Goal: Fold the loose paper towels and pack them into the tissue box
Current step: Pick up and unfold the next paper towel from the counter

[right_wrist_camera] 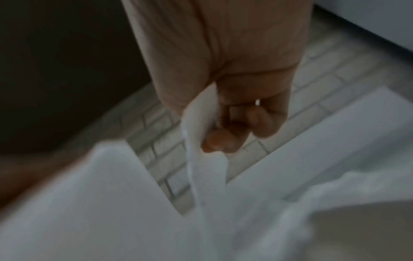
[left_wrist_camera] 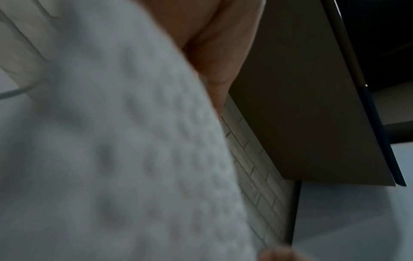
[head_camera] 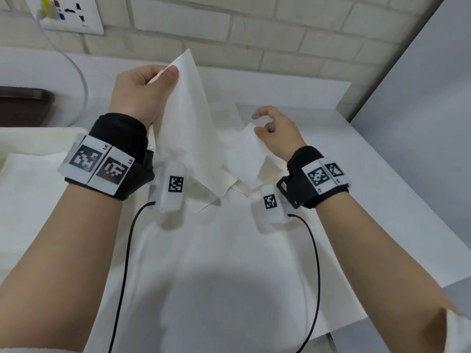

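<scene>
Forearms: nearest the head camera, both reach forward over the table [head_camera: 382, 174], each with a black wrist band and a cable trailing back.
Left hand [head_camera: 142, 95]: raised, thumb and fingers pinching the top corner of a towel [head_camera: 186, 118]; the sheet hangs down from that pinch in a long drape, close against the left wrist camera.
Right hand [head_camera: 276, 133]: lower, thumb and forefinger pinching the edge of a smaller towel piece [head_camera: 244, 154]; the other fingers are curled loosely. The right wrist view shows the thin edge nipped at the fingertips [right_wrist_camera: 220, 143].
Same sheet or two: I cannot tell whether both hands hold one towel.
Other towels: a flat layer lies on the table beneath the hands, and a pile [head_camera: 30, 179] sits to the left.
Box: I cannot make out a tissue box in any view.
Handling: I judge the towel very light, limp and easily torn; it shows embossed dimples, so it should not slip. It creases readily and will not hold a shape unless laid flat.
Where to hold: corners and straight edges, pinched lightly, pulled evenly from both ends.
Edges: the table's right edge runs beside a grey panel [head_camera: 420, 98]; a brick wall [head_camera: 254, 34] closes the far side.
Room: open surface lies in front of the body, enough to lay the sheet down for folding.
</scene>
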Tool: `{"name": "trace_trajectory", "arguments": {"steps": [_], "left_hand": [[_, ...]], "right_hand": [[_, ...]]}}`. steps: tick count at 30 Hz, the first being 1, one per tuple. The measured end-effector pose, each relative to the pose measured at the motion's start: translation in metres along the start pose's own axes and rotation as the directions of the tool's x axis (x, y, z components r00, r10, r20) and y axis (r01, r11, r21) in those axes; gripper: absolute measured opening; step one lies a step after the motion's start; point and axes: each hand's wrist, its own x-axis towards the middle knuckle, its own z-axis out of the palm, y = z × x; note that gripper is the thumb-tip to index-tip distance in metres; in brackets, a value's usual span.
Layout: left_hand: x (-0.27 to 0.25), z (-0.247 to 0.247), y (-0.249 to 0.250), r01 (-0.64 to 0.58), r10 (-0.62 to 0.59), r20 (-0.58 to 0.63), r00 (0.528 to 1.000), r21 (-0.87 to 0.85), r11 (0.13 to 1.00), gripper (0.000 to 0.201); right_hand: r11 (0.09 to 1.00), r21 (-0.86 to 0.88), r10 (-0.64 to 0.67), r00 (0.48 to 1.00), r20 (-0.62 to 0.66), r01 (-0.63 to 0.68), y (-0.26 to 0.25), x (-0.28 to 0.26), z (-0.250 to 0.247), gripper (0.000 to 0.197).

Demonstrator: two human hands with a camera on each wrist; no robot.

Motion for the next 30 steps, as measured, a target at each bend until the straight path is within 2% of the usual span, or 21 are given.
{"name": "trace_trajectory", "arguments": {"steps": [2, 3, 5, 6, 8, 10, 11, 12, 13, 14, 16, 19, 22, 24, 25, 27, 30], "left_hand": [[-0.001, 0.001, -0.001, -0.012, 0.011, 0.001, 1.0, 0.038, 0.999, 0.02], [-0.001, 0.002, 0.0, -0.019, 0.018, 0.01, 1.0, 0.047, 0.999, 0.02], [-0.003, 0.004, 0.004, -0.037, 0.034, 0.044, 0.998, 0.065, 0.997, 0.018], [-0.003, 0.004, 0.006, -0.047, 0.042, 0.064, 0.997, 0.076, 0.996, 0.017], [-0.005, 0.005, 0.011, -0.059, 0.049, 0.11, 0.993, 0.087, 0.994, 0.015], [-0.007, 0.006, 0.016, -0.072, 0.054, 0.18, 0.982, 0.093, 0.993, 0.017], [-0.008, 0.008, 0.018, -0.082, 0.06, 0.219, 0.974, 0.095, 0.992, 0.017], [-0.01, 0.009, 0.021, -0.092, 0.064, 0.255, 0.965, 0.099, 0.991, 0.018], [-0.012, 0.01, 0.024, -0.1, 0.067, 0.285, 0.956, 0.102, 0.99, 0.02], [-0.013, 0.012, 0.026, -0.103, 0.067, 0.305, 0.95, 0.105, 0.989, 0.022], [-0.014, 0.011, 0.03, -0.096, 0.059, 0.318, 0.946, 0.102, 0.99, 0.025], [-0.016, 0.007, 0.033, -0.068, 0.029, 0.359, 0.933, 0.097, 0.993, 0.019], [-0.018, 0.004, 0.037, 0.093, -0.051, 0.368, 0.928, -0.096, 0.991, 0.009], [-0.015, 0.0, 0.036, 0.103, -0.054, 0.286, 0.957, -0.16, 0.982, 0.015], [-0.012, -0.002, 0.035, 0.075, -0.047, 0.227, 0.973, -0.118, 0.99, 0.015], [-0.004, -0.008, 0.03, -0.006, -0.003, 0.139, 0.99, 0.068, 0.998, 0.011], [0.007, -0.014, 0.022, -0.144, 0.124, 0.098, 0.988, 0.234, 0.961, 0.029]], "right_hand": [[0.956, 0.293, -0.036, 0.997, 0.062, 0.016, -0.021, -0.008, -0.017, 0.019], [0.911, 0.411, -0.087, 0.987, 0.137, 0.023, -0.032, -0.012, -0.025, 0.022], [0.832, 0.555, -0.204, 0.931, 0.303, 0.002, -0.048, -0.016, -0.036, 0.027], [0.824, 0.567, -0.243, 0.909, 0.339, 0.009, -0.054, -0.016, -0.041, 0.029], [0.861, 0.487, -0.306, 0.913, 0.268, 0.146, -0.065, -0.014, -0.044, 0.022], [0.908, 0.23, -0.38, 0.919, 0.102, 0.35, -0.074, -0.01, -0.044, 0.007], [0.897, 0.058, -0.442, 0.896, 0.045, 0.439, -0.078, -0.008, -0.043, 0.005], [0.857, -0.096, -0.505, 0.862, 0.043, 0.506, -0.08, -0.006, -0.043, 0.005], [0.813, -0.198, -0.54, 0.836, 0.093, 0.547, -0.084, -0.004, -0.042, 0.005], [0.791, -0.243, -0.541, 0.827, 0.151, 0.562, -0.087, -0.003, -0.042, 0.005], [0.802, -0.227, -0.515, 0.832, 0.204, 0.552, -0.093, -0.002, -0.041, 0.007], [0.841, -0.151, -0.499, 0.853, 0.155, 0.519, -0.097, -0.002, -0.04, 0.008], [0.854, -0.15, -0.486, 0.867, 0.111, 0.498, -0.092, -0.002, -0.043, 0.007], [0.855, -0.161, -0.484, 0.87, 0.09, 0.493, -0.087, -0.003, -0.048, 0.006], [0.856, -0.155, -0.488, 0.87, 0.076, 0.494, -0.085, -0.004, -0.051, 0.005], [0.861, -0.102, -0.496, 0.867, 0.056, 0.499, -0.081, -0.006, -0.059, 0.014], [0.861, -0.034, -0.507, 0.861, 0.042, 0.508, -0.079, -0.011, -0.07, 0.022]]}}
